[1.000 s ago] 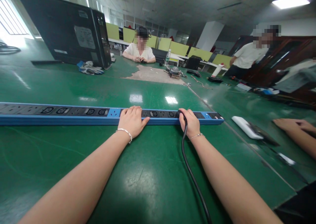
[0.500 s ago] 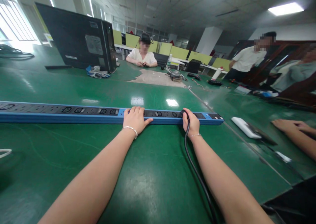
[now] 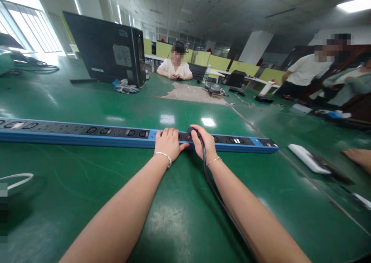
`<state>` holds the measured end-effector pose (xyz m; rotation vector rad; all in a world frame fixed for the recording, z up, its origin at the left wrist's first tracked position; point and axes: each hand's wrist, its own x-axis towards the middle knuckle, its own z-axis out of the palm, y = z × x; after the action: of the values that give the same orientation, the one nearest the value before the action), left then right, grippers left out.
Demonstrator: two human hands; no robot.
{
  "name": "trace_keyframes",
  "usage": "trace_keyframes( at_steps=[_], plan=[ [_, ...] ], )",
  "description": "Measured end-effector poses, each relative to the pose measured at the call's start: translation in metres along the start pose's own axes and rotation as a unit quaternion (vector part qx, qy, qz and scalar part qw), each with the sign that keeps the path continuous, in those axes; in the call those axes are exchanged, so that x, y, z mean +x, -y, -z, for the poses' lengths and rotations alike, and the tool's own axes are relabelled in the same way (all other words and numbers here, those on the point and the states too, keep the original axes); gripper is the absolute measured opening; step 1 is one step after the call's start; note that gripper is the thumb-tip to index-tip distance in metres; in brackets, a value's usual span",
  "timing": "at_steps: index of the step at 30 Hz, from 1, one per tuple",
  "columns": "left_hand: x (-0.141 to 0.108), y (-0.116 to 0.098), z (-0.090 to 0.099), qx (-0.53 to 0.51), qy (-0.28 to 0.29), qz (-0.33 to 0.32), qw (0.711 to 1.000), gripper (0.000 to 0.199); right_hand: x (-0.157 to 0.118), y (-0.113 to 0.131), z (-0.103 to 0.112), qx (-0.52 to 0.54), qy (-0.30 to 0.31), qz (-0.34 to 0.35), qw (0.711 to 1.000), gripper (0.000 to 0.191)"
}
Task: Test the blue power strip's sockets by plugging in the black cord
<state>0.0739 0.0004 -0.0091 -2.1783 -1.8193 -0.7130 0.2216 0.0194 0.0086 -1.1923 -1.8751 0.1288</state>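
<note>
A long blue power strip (image 3: 116,140) with black sockets lies across the green table. My left hand (image 3: 168,145) rests over the strip right of its middle, its fingers over the far edge and its thumb pointing right along the near side. Close to its right, my right hand (image 3: 204,143) grips a black plug (image 3: 190,132) just above the sockets. Whether the plug's pins touch a socket is hidden. From the plug a black cable (image 3: 216,195) runs down toward the lower right, beside my right forearm.
A black computer case (image 3: 104,48) and gloves (image 3: 125,86) stand and lie at the back left. Across the table sits a person (image 3: 176,64). Other people are at the right. A white object (image 3: 308,158) lies right of the strip, and a white loop (image 3: 20,178) at the left.
My right hand has moved left along the strip with the plug, now close to my left hand. The whole view has shifted slightly, so things appear farther right.
</note>
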Motion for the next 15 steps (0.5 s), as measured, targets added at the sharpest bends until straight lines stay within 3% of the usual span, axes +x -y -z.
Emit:
trace_keyframes(
  at_steps=[8,15],
  plan=[
    [-0.0002,0.0001,-0.0009,-0.004,-0.009,-0.001,1.000,0.049,0.0007,0.0034,-0.0063,-0.060,0.050,-0.003,0.997,0.033],
    [0.0000,-0.0001,-0.0011,-0.003,-0.006,0.002,1.000,0.046,-0.0011,0.0062,-0.0112,-0.103,0.036,0.011,0.994,0.033]
  ],
)
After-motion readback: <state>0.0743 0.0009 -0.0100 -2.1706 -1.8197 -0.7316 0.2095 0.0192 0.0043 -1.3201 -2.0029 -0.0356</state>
